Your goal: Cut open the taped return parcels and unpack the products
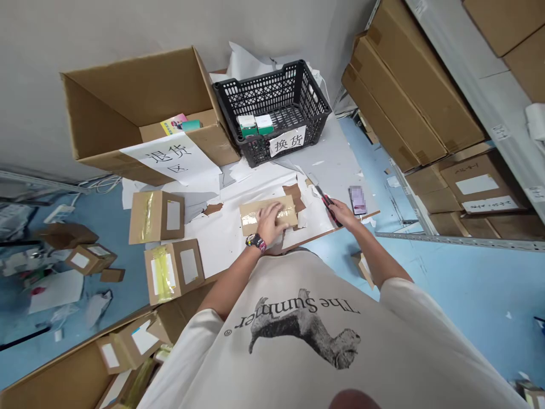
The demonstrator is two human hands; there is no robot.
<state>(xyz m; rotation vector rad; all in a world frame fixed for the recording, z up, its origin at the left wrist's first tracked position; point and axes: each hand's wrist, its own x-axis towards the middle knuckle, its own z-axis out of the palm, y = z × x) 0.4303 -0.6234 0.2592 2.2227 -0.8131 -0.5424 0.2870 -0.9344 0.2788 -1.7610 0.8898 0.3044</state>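
Observation:
A small taped cardboard box (251,218) lies on the white-covered table (225,238) in front of my body. Spread over its top rests my left hand (270,222), a watch on the wrist. To the right, my right hand (342,215) is closed on the dark and red handle of a cutter (326,199), whose pale end points up and left on the table. Just right of that hand lies a phone (358,201) near the table's edge.
A large open carton (140,85) and a black basket (313,128) with small green-white boxes stand at the back. Two taped boxes, one upper (166,218) and one lower (187,264), sit at the left. Shelves with cartons (395,96) rise on the right.

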